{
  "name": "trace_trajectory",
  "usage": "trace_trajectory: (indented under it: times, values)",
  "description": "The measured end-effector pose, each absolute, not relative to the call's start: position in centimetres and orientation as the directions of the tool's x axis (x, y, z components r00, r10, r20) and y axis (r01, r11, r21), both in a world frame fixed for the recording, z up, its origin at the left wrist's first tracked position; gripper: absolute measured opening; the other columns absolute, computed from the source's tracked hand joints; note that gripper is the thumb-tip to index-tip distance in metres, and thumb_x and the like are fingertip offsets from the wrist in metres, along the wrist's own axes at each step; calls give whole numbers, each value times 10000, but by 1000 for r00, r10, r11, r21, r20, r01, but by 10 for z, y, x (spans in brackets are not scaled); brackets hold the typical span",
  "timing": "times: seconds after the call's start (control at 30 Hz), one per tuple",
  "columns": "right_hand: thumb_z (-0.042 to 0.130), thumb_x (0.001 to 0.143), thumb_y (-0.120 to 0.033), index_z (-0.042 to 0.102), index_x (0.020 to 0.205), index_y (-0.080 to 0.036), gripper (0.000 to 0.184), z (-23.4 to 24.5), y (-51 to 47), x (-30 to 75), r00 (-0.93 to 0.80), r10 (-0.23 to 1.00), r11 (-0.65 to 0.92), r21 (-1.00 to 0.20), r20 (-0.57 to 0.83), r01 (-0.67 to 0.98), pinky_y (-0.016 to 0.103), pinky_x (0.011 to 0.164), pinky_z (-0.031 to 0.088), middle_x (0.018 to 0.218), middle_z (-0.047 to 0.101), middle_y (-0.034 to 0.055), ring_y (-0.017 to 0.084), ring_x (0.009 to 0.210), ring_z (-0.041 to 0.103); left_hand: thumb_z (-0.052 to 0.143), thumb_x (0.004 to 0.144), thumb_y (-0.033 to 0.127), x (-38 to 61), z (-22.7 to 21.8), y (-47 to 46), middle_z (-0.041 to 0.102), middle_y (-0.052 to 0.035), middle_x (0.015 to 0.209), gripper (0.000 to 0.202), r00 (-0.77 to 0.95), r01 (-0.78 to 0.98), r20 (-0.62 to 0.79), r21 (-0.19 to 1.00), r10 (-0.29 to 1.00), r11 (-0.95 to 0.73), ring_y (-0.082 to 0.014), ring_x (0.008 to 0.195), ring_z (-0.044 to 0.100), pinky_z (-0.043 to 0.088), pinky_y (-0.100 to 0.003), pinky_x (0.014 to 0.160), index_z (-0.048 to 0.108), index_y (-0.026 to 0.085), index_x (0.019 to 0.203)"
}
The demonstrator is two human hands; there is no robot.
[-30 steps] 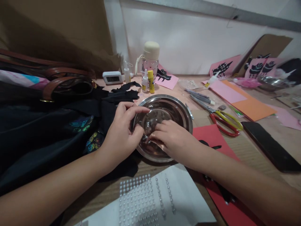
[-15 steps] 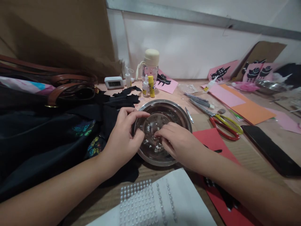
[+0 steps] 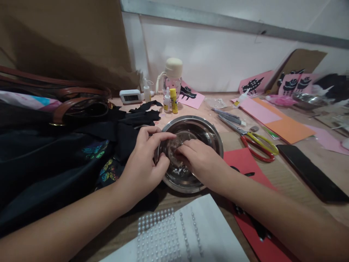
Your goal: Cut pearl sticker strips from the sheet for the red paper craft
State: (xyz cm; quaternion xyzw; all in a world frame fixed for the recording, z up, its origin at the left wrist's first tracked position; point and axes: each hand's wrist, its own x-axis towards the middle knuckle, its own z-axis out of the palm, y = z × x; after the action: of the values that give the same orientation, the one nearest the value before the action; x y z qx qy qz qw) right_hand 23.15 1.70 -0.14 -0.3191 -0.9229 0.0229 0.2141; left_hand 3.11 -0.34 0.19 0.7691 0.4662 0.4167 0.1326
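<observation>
A round steel bowl [image 3: 214, 136] stands on the wooden table, with several small shiny beads [image 3: 178, 170] at its bottom. My left hand [image 3: 148, 154] is at the bowl's left rim, its thumb and forefinger spread apart over the edge; the other fingers are partly hidden. Inside the bowl, my right hand [image 3: 200, 158] has its fingertips bunched together near the beads; whatever they pinch is hidden. In front of the bowl lie a white paper sheet [image 3: 218, 233] and a sheet of stick-on pearls [image 3: 159, 236].
Red card [image 3: 234, 158] lies partly beneath my right forearm. Right of the bowl are scissors [image 3: 256, 143] and a black phone [image 3: 311, 173]. Behind stand a glue stick [image 3: 173, 100], a glue bottle [image 3: 167, 102] and a drink bottle [image 3: 173, 72]. Dark cloth [image 3: 68, 163] fills the left.
My right fingertips have moved slightly left inside the bowl and cover more of it. Fewer beads show now. The bowl has shifted slightly to the right.
</observation>
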Motion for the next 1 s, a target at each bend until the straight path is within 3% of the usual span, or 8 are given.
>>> trace_trajectory:
  times: [0.2, 0.37, 0.53, 0.83, 0.93, 1.0]
  values:
    - [609, 926, -95, 649, 911, -185, 100, 16, 13, 234, -513, 803, 590, -518, 302, 619, 266, 699, 492, 805, 695, -2, 147, 726, 636, 499, 822, 37, 30, 1, -1, 468, -64, 1133, 406, 202, 602, 485, 624, 851, -498, -216, 1130, 520, 522, -372, 939, 602, 212, 1173]
    - [605, 898, -59, 672, 1103, -161, 239, 8, 14, 239, -607, 739, 671, -397, 291, 626, 375, 866, 518, 1037, 702, 86, 222, 969, 646, 499, 805, 28, 29, 3, -1, 472, -67, 1136, 422, 191, 595, 449, 654, 873, -467, -225, 1143, 519, 517, -386, 952, 605, 216, 1168]
    - [569, 904, -36, 719, 980, -169, 214, 10, 12, 242, -673, 706, 699, -369, 221, 612, 370, 829, 524, 976, 704, 80, 219, 912, 649, 503, 816, 31, 30, 2, -1, 462, -69, 1139, 403, 210, 595, 474, 632, 855, -496, -215, 1149, 512, 492, -396, 1006, 604, 201, 1167]
    - [645, 908, -119, 710, 957, -159, 91, 10, 6, 246, -730, 675, 724, -294, 112, 624, 371, 822, 502, 971, 682, 82, 230, 921, 625, 495, 803, 43, 30, 3, -1, 474, -77, 1150, 418, 215, 592, 441, 651, 871, -475, -236, 1166, 513, 475, -437, 1030, 615, 191, 1175]
    - [642, 904, -113, 717, 927, -173, 98, 17, 6, 243, -680, 723, 663, -398, 122, 634, 350, 800, 502, 932, 708, 65, 212, 889, 643, 502, 792, 55, 30, 3, -1, 480, -74, 1148, 430, 199, 599, 417, 664, 887, -447, -258, 1161, 526, 468, -494, 1039, 620, 209, 1177]
    - [647, 898, -121, 716, 910, -194, 101, 24, 5, 242, -601, 792, 542, -578, 108, 610, 326, 783, 512, 912, 736, 43, 186, 851, 665, 500, 787, 53, 29, 2, 0, 488, -75, 1157, 441, 192, 594, 396, 681, 898, -428, -265, 1197, 525, 455, -513, 1066, 617, 214, 1181]
